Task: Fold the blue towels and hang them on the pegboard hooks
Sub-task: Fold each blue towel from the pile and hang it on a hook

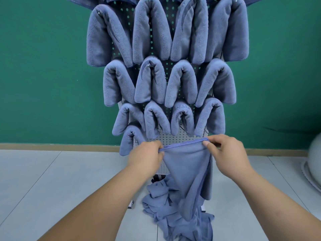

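Folding is the step in hand, as the head camera shows it. The left hand (147,154) and the right hand (227,153) hold one blue towel (187,164) by its top hem, stretched between them in front of the lower part of the pegboard (173,138). On each hand the thumb and fingers are pressed together on the hem and pinch it near a corner. The rest of the cloth hangs down in a pointed shape, and its lower end reaches the pile of unfolded towels (166,206) on the floor (52,180) at the foot of the board.

I judge the task to be far along. The hung towels (151,32) fill several rows, each draped over a hook, and the lowest towel (129,141) hangs alone at the left, just beside the left hand. The next move, in my judgement, calls for bringing the two corners together to halve the cloth, then folding it again into a narrow band that can sit over a hook.

Bare board shows only in the small area just behind the hands, and I cannot make out a free hook there. The hanging tail may catch on the pile below. Behind the board is a green wall (43,66). At the right edge a pale round object (315,162), blurred, lies well apart from the work.
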Motion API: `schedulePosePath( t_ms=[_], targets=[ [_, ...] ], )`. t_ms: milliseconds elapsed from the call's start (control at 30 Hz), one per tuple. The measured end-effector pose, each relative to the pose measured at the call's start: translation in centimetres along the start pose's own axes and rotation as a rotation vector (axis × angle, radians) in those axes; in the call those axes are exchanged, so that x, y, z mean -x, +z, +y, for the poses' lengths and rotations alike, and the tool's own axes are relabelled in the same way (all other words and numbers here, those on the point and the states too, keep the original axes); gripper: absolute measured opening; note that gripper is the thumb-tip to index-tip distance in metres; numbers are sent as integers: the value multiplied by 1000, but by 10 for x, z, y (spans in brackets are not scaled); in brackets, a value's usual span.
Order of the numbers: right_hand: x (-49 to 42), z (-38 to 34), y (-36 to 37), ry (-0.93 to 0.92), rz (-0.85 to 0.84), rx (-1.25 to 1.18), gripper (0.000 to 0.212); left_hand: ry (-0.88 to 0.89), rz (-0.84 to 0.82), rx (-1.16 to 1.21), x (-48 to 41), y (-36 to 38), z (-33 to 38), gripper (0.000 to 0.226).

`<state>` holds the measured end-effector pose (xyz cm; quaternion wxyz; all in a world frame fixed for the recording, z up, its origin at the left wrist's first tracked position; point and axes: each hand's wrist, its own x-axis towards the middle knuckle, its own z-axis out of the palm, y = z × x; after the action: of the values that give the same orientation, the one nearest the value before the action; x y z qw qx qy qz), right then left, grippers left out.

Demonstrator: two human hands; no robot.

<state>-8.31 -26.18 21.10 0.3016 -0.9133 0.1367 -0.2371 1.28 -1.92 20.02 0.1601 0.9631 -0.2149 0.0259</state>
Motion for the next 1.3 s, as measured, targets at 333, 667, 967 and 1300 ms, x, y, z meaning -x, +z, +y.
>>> schedulePosePath(
  t_ms=[333, 667, 967, 1300],
  targets=[
    [-1, 14, 0, -47, -228, 356, 7, 56, 155, 163, -7, -16, -9, 10],
    [-5, 12, -7, -96, -230, 201, 3, 32, 105, 89, -7, -26, -19, 14],
    [13, -11, 13, -127, -340, -195, 15, 148, -115, 251, 4, -18, 3, 38],
    [18, -19, 19, -202, -314, -273, 9, 419, 52, 401, 6, -11, 20, 11]
  ],
)
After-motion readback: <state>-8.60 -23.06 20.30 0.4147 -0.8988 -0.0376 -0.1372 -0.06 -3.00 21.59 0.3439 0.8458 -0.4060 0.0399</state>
